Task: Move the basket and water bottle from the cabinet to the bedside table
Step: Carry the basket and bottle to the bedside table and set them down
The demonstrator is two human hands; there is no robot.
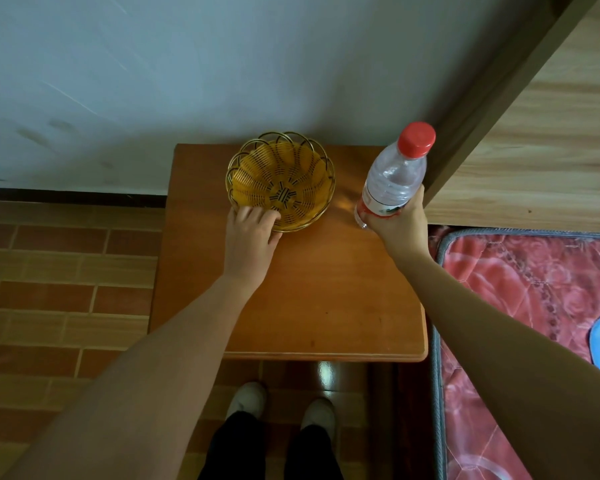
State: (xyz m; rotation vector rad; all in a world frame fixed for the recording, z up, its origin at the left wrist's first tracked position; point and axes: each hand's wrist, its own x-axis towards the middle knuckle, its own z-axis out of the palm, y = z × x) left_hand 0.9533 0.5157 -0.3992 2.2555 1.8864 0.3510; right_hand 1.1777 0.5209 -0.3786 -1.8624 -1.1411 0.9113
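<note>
Both things look almost delivered: the basket [280,181] sits near the worktop's [326,289] far edge with the left hand [252,233] gripping its near rim, while the right hand [397,223], clamped on the bottle [392,178], holds it tilted at the far right corner, seemingly not set down

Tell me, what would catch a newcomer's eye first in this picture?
Probably the yellow woven basket at the back of the wooden bedside table, with the left hand gripping its near rim. Next, the clear water bottle with its red cap, tilted and held low by the right hand over the table's right side, beside the red patterned mattress.
</note>
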